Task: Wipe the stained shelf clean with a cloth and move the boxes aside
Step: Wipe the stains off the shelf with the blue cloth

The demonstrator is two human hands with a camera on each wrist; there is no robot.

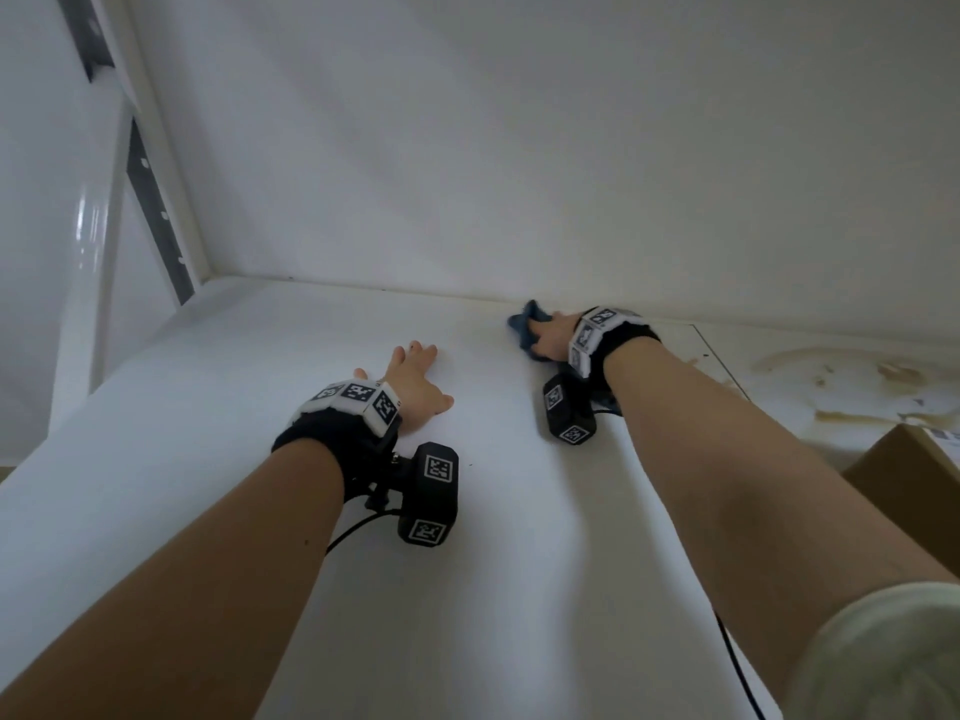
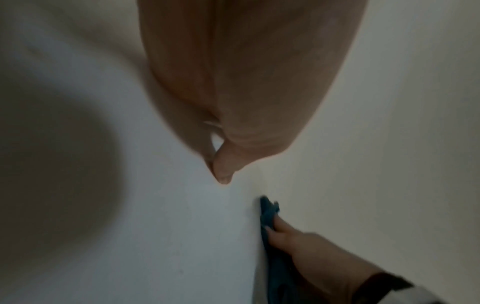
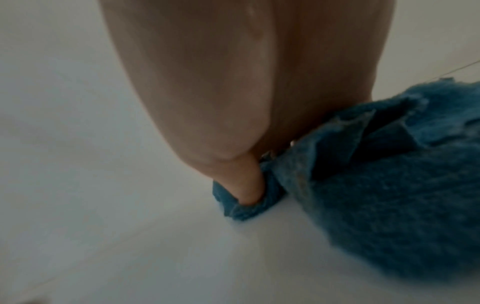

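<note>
The white shelf (image 1: pixel 260 407) stretches ahead of me. My left hand (image 1: pixel 415 374) lies flat on it with straight, spread fingers, holding nothing. Further right, my right hand (image 1: pixel 550 337) presses a bunched blue cloth (image 1: pixel 524 324) onto the shelf close to the back wall, fingers curled into the fabric. The right wrist view has a finger (image 3: pixel 244 185) sunk in a fold of the blue cloth (image 3: pixel 389 174). In the left wrist view the cloth (image 2: pixel 269 218) sits under that hand (image 2: pixel 298 244). Brown stains (image 1: pixel 831 376) mark the shelf at the right. A cardboard box (image 1: pixel 914 491) stands at the right edge.
The white back wall (image 1: pixel 519 148) rises just behind the cloth. A white frame post (image 1: pixel 156 148) with a dark perforated rail closes the left side. A thin seam (image 1: pixel 722 361) divides the shelf panel left of the stains. A black cable (image 1: pixel 737 667) trails under my right arm.
</note>
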